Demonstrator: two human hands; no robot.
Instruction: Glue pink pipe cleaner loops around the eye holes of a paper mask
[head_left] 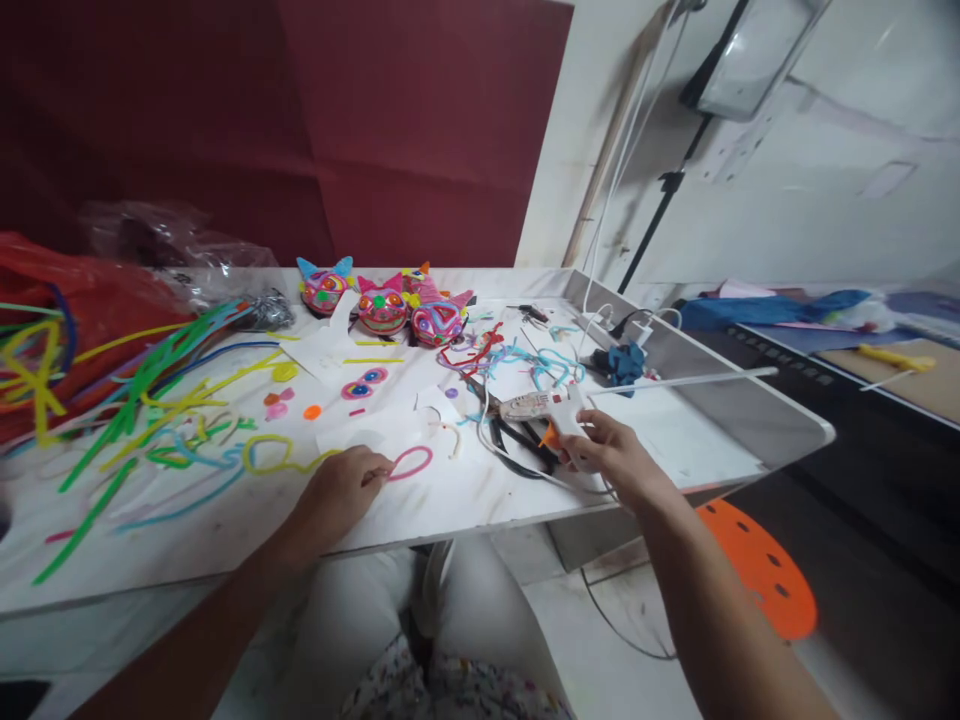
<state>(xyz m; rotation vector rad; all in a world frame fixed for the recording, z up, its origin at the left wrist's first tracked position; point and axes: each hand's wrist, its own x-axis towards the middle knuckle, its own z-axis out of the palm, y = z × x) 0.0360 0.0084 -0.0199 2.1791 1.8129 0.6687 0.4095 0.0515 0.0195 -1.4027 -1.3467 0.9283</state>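
Note:
My left hand (346, 492) pinches the end of a pink pipe cleaner loop (412, 462) over the white table. My right hand (604, 450) is wrapped round the handle of a white glue gun (541, 404) with an orange trigger; its nozzle points left. A glue stick sticks out behind the gun to the right. Beneath the gun lie black-handled pliers (517, 455). A yellow pipe cleaner loop (268, 453) is on the table left of my left hand. Blue and pink eye pieces (364, 383) and an orange disc (312, 412) lie farther back.
Several colourful animal heads (382, 306) stand at the table's back. Green pipe cleaners (142, 385) and a red plastic bag (82, 290) are at left. A raised-edge tray section (720, 395) is at right, with a dark blue object (624, 366). An orange stool (761, 570) stands below right.

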